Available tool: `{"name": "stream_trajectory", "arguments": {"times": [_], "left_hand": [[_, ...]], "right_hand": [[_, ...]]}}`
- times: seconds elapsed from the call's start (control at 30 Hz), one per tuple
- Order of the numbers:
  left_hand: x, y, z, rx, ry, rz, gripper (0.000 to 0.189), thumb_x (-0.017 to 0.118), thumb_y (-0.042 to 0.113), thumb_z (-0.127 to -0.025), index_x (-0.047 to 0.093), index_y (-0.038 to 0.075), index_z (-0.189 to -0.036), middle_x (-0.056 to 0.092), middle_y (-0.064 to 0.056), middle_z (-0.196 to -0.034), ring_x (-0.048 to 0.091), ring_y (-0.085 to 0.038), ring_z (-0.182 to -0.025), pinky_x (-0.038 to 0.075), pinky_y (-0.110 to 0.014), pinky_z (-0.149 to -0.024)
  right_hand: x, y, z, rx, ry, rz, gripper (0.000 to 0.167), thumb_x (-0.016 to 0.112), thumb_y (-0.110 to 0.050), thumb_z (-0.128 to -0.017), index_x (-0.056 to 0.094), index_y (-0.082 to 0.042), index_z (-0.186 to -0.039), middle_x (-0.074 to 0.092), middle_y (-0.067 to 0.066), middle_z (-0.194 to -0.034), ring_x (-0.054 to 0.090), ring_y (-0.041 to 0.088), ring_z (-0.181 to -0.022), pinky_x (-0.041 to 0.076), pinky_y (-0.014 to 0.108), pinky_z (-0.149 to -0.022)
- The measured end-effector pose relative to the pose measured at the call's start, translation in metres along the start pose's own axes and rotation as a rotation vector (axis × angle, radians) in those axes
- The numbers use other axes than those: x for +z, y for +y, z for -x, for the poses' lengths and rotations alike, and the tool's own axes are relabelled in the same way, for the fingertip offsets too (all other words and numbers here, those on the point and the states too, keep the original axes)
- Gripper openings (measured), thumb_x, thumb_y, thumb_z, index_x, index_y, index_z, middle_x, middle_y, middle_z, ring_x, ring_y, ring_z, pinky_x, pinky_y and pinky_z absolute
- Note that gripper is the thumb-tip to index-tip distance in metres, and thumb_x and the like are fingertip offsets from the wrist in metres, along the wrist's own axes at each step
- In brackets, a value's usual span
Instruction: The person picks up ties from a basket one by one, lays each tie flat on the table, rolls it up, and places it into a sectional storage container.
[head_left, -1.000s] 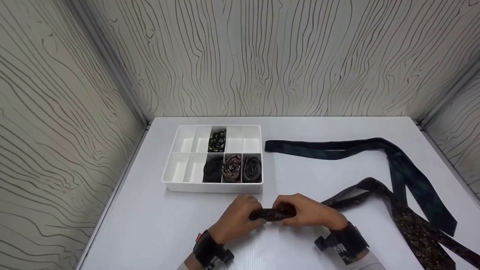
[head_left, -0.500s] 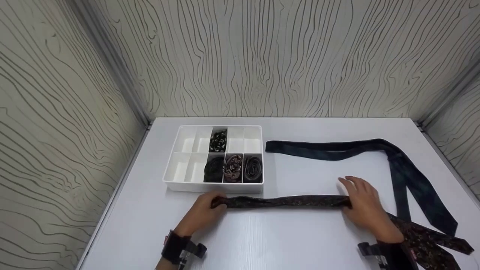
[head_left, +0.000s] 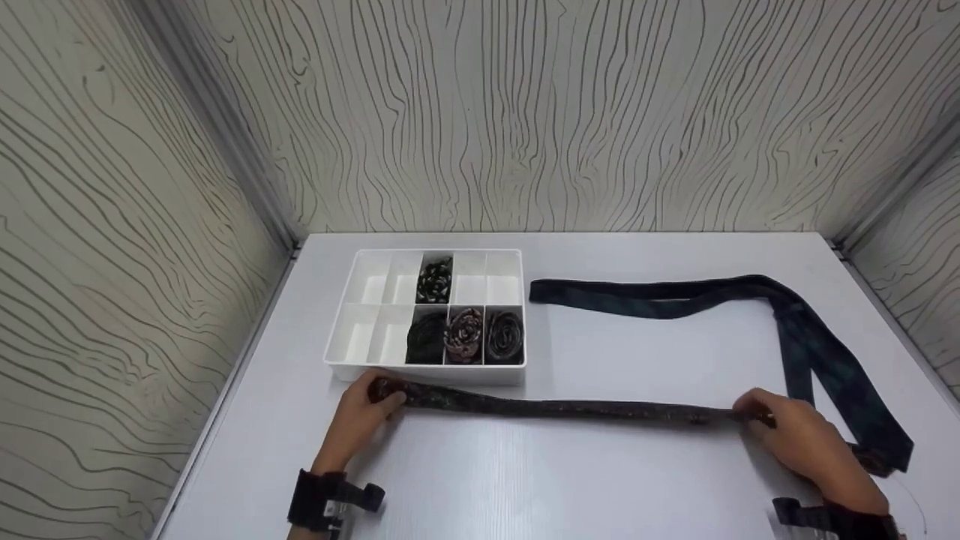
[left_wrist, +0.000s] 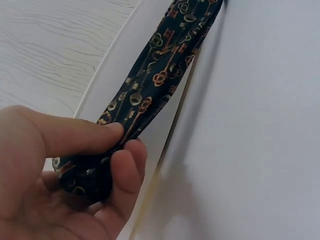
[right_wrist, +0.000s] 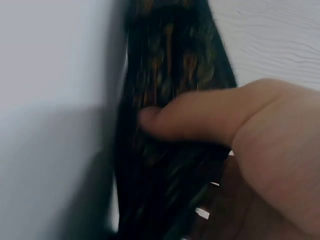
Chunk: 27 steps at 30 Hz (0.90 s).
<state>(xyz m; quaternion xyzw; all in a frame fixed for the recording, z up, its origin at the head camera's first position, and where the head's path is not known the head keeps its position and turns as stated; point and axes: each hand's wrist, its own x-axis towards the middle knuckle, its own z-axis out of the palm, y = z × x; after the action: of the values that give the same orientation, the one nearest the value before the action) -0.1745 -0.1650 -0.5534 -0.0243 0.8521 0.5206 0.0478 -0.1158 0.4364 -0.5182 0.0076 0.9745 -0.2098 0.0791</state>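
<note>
A dark necktie (head_left: 555, 409) with a key print is stretched nearly straight between the hands, in front of the box. My left hand (head_left: 360, 416) pinches its left end, where the cloth is bunched; in the left wrist view the thumb lies over the necktie (left_wrist: 160, 65) and curled fingers come from below. On the right, my right hand (head_left: 806, 442) grips the necktie between thumb and fingers. The right wrist view is blurred, with the thumb across the dark cloth (right_wrist: 170, 65). Beyond that hand the rest of the necktie is mostly hidden by the arm.
A white divided box (head_left: 427, 375) stands behind the left hand; several rolled neckties, such as a brownish one (head_left: 465, 335), fill some compartments. A dark blue-green necktie (head_left: 840, 360) lies bent along the back and right of the white table (head_left: 525, 480). Patterned walls enclose the table.
The hands were close together on a short stretch of the necktie. They have moved apart, left hand leftward and right hand rightward, pulling it straight. The necktie's loose ends at right have mostly gone from sight.
</note>
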Motion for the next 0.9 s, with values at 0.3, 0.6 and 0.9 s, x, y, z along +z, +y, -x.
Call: {"name": "stream_trajectory", "arguments": {"times": [0.3, 0.6, 0.9], "left_hand": [[-0.015, -0.003, 0.004, -0.126, 0.086, 0.087, 0.045, 0.068, 0.015, -0.100, 0.056, 0.002, -0.141, 0.062, -0.023, -0.135, 0.064, -0.025, -0.098, 0.052, -0.033, -0.077], [-0.028, -0.012, 0.003, -0.175, 0.108, 0.191, 0.051, 0.062, 0.009, -0.100, 0.045, -0.006, -0.146, 0.062, -0.032, -0.132, 0.067, -0.019, -0.081, 0.056, -0.029, -0.066], [-0.039, -0.026, 0.001, -0.185, 0.131, 0.208, 0.042, 0.054, 0.006, -0.104, 0.049, -0.012, -0.142, 0.073, -0.022, -0.102, 0.070, -0.017, -0.073, 0.057, -0.028, -0.063]], "right_hand": [[-0.013, 0.008, 0.004, -0.088, -0.243, -0.195, 0.042, 0.083, -0.023, -0.092, 0.065, -0.003, -0.125, 0.071, 0.008, -0.106, 0.059, 0.011, -0.086, 0.049, 0.025, -0.070], [-0.015, 0.017, 0.007, -0.078, -0.342, -0.214, 0.024, 0.075, -0.015, -0.095, 0.069, -0.001, -0.114, 0.075, 0.007, -0.100, 0.061, 0.011, -0.083, 0.049, 0.026, -0.069], [-0.021, 0.028, 0.010, -0.040, -0.304, -0.112, 0.023, 0.080, -0.010, -0.088, 0.073, -0.004, -0.109, 0.077, 0.005, -0.103, 0.063, 0.012, -0.089, 0.051, 0.029, -0.075]]}}
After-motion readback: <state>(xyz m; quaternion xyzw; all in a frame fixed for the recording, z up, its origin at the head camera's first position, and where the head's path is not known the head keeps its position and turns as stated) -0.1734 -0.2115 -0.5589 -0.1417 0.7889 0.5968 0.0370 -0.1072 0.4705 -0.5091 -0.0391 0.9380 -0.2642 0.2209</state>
